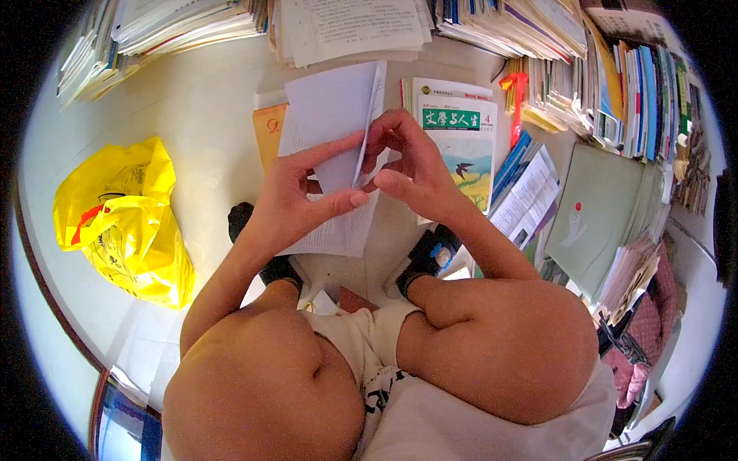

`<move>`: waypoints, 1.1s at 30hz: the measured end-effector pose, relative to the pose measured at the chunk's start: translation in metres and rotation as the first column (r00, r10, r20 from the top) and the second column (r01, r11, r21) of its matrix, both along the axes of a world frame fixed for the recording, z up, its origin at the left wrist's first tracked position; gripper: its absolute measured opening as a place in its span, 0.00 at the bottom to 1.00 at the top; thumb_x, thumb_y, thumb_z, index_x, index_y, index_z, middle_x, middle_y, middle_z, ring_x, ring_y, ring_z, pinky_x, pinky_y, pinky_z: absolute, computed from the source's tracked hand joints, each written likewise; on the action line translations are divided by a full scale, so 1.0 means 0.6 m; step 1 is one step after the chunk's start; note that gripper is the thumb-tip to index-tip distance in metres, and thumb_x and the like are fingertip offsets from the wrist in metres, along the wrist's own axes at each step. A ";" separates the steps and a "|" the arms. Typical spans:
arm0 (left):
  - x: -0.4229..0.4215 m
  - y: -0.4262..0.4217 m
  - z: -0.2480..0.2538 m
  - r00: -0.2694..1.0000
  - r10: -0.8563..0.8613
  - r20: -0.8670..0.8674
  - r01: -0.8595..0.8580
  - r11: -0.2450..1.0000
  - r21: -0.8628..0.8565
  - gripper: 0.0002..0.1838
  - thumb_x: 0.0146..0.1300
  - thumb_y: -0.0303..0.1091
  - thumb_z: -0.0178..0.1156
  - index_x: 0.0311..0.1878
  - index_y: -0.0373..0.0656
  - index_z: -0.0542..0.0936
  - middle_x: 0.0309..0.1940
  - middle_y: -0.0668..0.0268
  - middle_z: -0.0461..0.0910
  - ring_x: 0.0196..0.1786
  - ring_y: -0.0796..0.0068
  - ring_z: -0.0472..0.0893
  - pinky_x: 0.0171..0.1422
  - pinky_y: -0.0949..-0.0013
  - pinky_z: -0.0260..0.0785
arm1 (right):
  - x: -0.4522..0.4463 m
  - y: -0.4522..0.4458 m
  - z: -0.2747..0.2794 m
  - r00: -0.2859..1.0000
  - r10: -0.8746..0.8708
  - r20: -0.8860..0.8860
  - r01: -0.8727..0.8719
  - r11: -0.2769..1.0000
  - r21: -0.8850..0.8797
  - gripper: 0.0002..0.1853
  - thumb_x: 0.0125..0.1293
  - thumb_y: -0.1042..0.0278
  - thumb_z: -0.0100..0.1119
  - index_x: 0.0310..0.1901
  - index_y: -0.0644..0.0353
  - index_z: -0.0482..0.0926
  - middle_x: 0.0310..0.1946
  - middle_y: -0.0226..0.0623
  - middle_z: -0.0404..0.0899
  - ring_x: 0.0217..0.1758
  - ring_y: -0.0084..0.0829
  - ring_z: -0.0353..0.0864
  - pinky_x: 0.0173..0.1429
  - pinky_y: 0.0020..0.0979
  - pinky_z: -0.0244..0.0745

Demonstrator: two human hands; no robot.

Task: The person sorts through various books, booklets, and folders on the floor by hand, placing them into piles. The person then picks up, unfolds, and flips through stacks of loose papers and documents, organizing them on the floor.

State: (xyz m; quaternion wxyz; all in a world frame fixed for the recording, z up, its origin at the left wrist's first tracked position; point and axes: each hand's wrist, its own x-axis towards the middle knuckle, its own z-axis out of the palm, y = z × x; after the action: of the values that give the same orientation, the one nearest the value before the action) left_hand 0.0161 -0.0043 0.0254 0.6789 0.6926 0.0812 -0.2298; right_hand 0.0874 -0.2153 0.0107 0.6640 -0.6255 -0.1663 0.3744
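Observation:
In front of me, upright white paper sheets point(330, 107) with a fold or edge along their right side stand between my hands. My left hand point(304, 188) grips them from the left, thumb and fingers on either side of the paper. Curled around the right edge is my right hand point(411, 157), its fingertips and thumb against the paper. Below them lie more printed sheets point(330, 237) on the floor. An orange booklet or envelope point(270, 131) shows partly behind the sheets. Right of my right hand is a magazine point(470, 154) with a green title band and a bird picture.
A yellow plastic bag point(127, 219) lies on the floor at left. Stacks of papers point(354, 27) and books point(184, 23) line the back. More books point(642, 92), a red ribbon point(516, 104) and a grey-green folder point(588, 215) are at right. My bent knees frame the front.

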 end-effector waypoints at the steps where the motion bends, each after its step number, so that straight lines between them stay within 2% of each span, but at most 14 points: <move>1: 0.000 0.000 0.002 1.000 0.021 0.014 -0.020 0.997 -0.068 0.32 0.59 0.40 0.72 0.66 0.43 0.76 0.48 0.68 0.82 0.45 0.85 0.77 0.44 0.76 0.73 | 0.000 0.003 0.005 1.000 -0.024 -0.011 0.023 1.000 -0.016 0.34 0.61 0.45 0.69 0.55 0.61 0.64 0.46 0.35 0.69 0.49 0.27 0.73 0.45 0.31 0.84; 3: -0.007 0.002 -0.008 0.999 0.042 0.001 -0.041 0.994 -0.102 0.33 0.59 0.40 0.73 0.67 0.41 0.75 0.49 0.68 0.81 0.46 0.84 0.77 0.45 0.76 0.73 | 0.001 0.004 0.009 0.999 -0.048 -0.022 0.047 0.998 -0.031 0.32 0.60 0.45 0.70 0.52 0.60 0.64 0.43 0.34 0.68 0.47 0.26 0.73 0.45 0.32 0.84; 5: -0.012 0.006 -0.017 0.998 0.062 -0.014 -0.063 0.989 -0.136 0.35 0.59 0.41 0.73 0.67 0.38 0.74 0.49 0.67 0.81 0.46 0.84 0.76 0.46 0.75 0.74 | 0.000 0.003 0.010 0.987 -0.101 -0.123 0.112 0.990 0.086 0.23 0.62 0.59 0.71 0.49 0.56 0.66 0.42 0.32 0.69 0.46 0.26 0.73 0.42 0.29 0.85; 8: -0.012 0.006 -0.021 0.999 0.044 0.018 -0.038 0.971 -0.235 0.36 0.61 0.44 0.72 0.67 0.34 0.73 0.50 0.67 0.81 0.48 0.83 0.76 0.49 0.73 0.74 | 0.001 0.005 0.017 0.986 -0.108 -0.130 0.119 0.990 0.081 0.23 0.62 0.61 0.72 0.48 0.57 0.66 0.40 0.31 0.69 0.45 0.26 0.73 0.42 0.29 0.85; 11: -0.011 0.003 -0.020 0.990 0.074 0.117 -0.041 0.964 -0.264 0.27 0.66 0.41 0.66 0.62 0.34 0.76 0.47 0.68 0.81 0.45 0.82 0.77 0.48 0.72 0.75 | 0.004 0.000 0.007 0.980 -0.099 -0.170 0.120 0.986 0.115 0.25 0.61 0.62 0.73 0.49 0.56 0.65 0.40 0.30 0.68 0.46 0.25 0.73 0.41 0.29 0.84; 15: -0.005 -0.005 -0.005 0.999 0.025 0.033 -0.025 1.000 0.006 0.14 0.73 0.35 0.57 0.48 0.31 0.80 0.32 0.66 0.80 0.35 0.83 0.74 0.40 0.72 0.72 | 0.000 0.003 0.001 0.986 -0.127 -0.107 0.139 0.983 0.120 0.25 0.60 0.62 0.74 0.49 0.56 0.65 0.39 0.29 0.68 0.44 0.24 0.74 0.40 0.30 0.83; 17: -0.002 -0.015 -0.002 0.999 -0.019 0.050 0.011 0.988 0.151 0.13 0.74 0.34 0.55 0.43 0.31 0.80 0.27 0.65 0.78 0.32 0.83 0.73 0.37 0.72 0.70 | -0.009 0.011 0.009 0.992 -0.108 0.068 0.115 0.987 -0.110 0.33 0.58 0.56 0.73 0.57 0.57 0.63 0.45 0.35 0.70 0.43 0.26 0.76 0.49 0.32 0.79; 19: -0.003 -0.026 -0.012 0.939 -0.075 0.335 -0.042 0.943 0.329 0.16 0.74 0.37 0.56 0.39 0.30 0.79 0.23 0.64 0.75 0.28 0.83 0.69 0.32 0.73 0.64 | -0.018 0.021 0.006 0.985 -0.156 0.068 0.167 0.965 -0.202 0.33 0.60 0.56 0.72 0.59 0.58 0.64 0.47 0.36 0.72 0.44 0.27 0.76 0.49 0.31 0.78; 20: -0.002 -0.024 -0.012 0.939 -0.074 0.335 -0.043 0.943 0.329 0.16 0.74 0.37 0.56 0.39 0.30 0.79 0.23 0.64 0.75 0.28 0.83 0.69 0.32 0.73 0.64 | -0.021 0.023 0.003 0.976 -0.203 0.072 0.216 0.932 -0.292 0.33 0.61 0.56 0.71 0.61 0.60 0.65 0.48 0.37 0.74 0.45 0.27 0.77 0.50 0.30 0.77; 22: 0.002 -0.017 -0.010 0.999 0.050 0.021 -0.053 0.959 0.278 0.16 0.73 0.39 0.58 0.37 0.32 0.80 0.21 0.66 0.76 0.28 0.83 0.72 0.31 0.73 0.65 | -0.013 -0.001 -0.012 0.965 -0.262 -0.002 0.245 0.908 -0.340 0.30 0.64 0.57 0.68 0.62 0.61 0.67 0.48 0.38 0.76 0.45 0.27 0.77 0.50 0.29 0.76; 24: -0.006 0.002 -0.037 0.985 0.166 -0.038 -0.142 0.925 0.352 0.17 0.72 0.40 0.59 0.37 0.32 0.82 0.23 0.66 0.78 0.28 0.83 0.74 0.32 0.74 0.67 | 0.006 -0.024 -0.007 0.945 -0.319 -0.068 0.271 0.883 -0.385 0.28 0.67 0.58 0.65 0.63 0.62 0.69 0.48 0.38 0.78 0.46 0.27 0.78 0.50 0.28 0.76; 26: -0.015 0.022 -0.050 0.955 0.280 -0.093 -0.217 0.879 0.424 0.17 0.71 0.41 0.60 0.37 0.33 0.83 0.24 0.66 0.81 0.29 0.82 0.76 0.34 0.75 0.68 | 0.025 -0.044 0.015 0.841 -0.540 0.044 0.500 0.742 -0.446 0.18 0.70 0.60 0.60 0.53 0.64 0.76 0.41 0.38 0.82 0.43 0.27 0.81 0.48 0.32 0.77; 29: -0.028 0.040 -0.056 0.833 0.512 -0.208 -0.519 0.854 0.023 0.19 0.71 0.42 0.60 0.43 0.30 0.84 0.34 0.65 0.85 0.34 0.81 0.79 0.40 0.76 0.71 | 0.062 -0.092 0.003 0.868 -0.424 0.258 0.496 0.761 -0.419 0.18 0.69 0.63 0.60 0.56 0.64 0.75 0.43 0.39 0.82 0.45 0.27 0.81 0.49 0.31 0.77; 33: -0.038 0.035 -0.058 0.797 0.540 -0.270 -0.568 0.822 -0.035 0.19 0.72 0.41 0.59 0.44 0.30 0.83 0.35 0.64 0.85 0.35 0.81 0.80 0.43 0.76 0.72 | 0.069 -0.088 0.021 0.846 -0.447 0.289 0.531 0.755 -0.386 0.17 0.69 0.66 0.59 0.57 0.60 0.76 0.45 0.42 0.83 0.46 0.29 0.82 0.50 0.33 0.77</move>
State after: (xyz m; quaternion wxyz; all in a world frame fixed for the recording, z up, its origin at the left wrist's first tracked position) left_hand -0.0068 0.0170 -0.0094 0.7391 0.5642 0.3513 -0.1099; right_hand 0.1286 -0.2681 0.0232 0.5571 -0.8146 0.0363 0.1575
